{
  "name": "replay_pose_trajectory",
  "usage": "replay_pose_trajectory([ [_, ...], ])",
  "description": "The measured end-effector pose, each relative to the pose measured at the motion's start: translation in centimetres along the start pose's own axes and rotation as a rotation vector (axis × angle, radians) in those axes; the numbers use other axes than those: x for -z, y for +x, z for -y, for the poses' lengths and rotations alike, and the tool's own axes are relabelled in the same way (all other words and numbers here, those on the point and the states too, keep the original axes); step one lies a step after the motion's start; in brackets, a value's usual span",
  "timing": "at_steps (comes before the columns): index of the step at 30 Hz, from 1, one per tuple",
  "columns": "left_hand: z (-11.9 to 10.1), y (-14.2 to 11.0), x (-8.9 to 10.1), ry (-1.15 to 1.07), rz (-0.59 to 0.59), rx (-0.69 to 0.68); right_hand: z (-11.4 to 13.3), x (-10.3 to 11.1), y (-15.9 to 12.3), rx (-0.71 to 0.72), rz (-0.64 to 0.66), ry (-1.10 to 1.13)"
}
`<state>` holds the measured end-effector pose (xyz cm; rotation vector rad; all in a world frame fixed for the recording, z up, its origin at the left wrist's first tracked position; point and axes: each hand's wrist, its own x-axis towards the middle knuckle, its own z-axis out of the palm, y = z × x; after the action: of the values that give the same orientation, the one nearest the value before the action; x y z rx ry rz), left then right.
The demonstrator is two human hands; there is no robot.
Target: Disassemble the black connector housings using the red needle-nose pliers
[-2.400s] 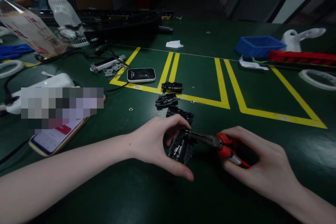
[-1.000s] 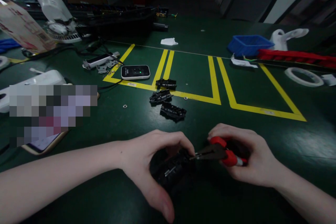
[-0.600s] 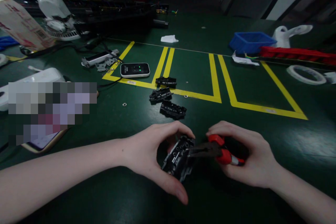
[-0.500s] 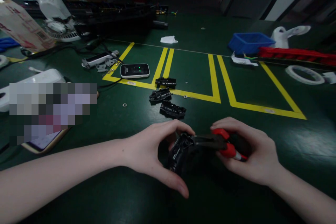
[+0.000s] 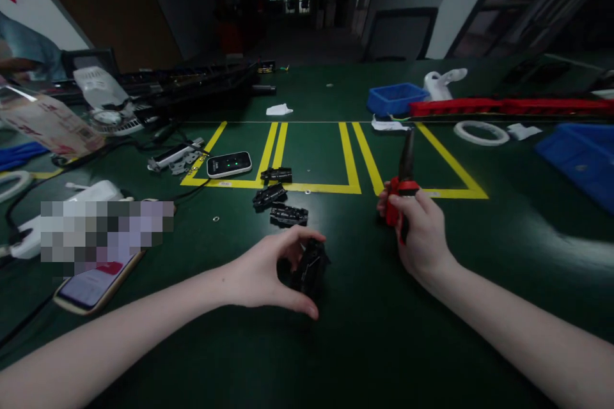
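My left hand [image 5: 271, 271] is curled round a black moulded plastic part [image 5: 311, 267], low over the green table; some of its fingers are hidden behind the part. Farther right, my right hand [image 5: 422, 230] grips red-handled long-nose pliers [image 5: 405, 172]. Their dark jaws point up and away from me, apart from the part; whether they hold anything is too small to tell. Just beyond my left hand lie three similar black parts: a near one [image 5: 288, 215], a middle one [image 5: 270, 197] and a far one [image 5: 277, 174].
Yellow tape [image 5: 352, 160] marks boxes on the green table [image 5: 364, 332]. At left are a phone [image 5: 91, 284], a white power strip [image 5: 91, 195] and a small black device [image 5: 229, 165]. Blue bins [image 5: 396, 99], a red strip [image 5: 480, 107] and a tape roll [image 5: 481, 133] lie right. A person's sleeve [image 5: 29, 41] shows far left.
The pliers have come away from the black part and swung up and right, jaws now pointing away from me. My left hand still holds the part. The camera view has tilted up and turned right.
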<state>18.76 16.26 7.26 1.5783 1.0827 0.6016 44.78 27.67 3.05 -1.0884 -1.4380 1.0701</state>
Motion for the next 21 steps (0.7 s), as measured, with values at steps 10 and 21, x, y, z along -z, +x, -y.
replay_pose_trajectory([
  [10,-3.1,7.3,1.4,0.785,-0.188,-0.152,1.5,0.2,-1.4,0.326,-0.080,-0.056],
  [21,-3.7,18.3,0.5,1.341,-0.260,-0.282,3.8,-0.6,-5.3,0.769,0.238,-0.055],
])
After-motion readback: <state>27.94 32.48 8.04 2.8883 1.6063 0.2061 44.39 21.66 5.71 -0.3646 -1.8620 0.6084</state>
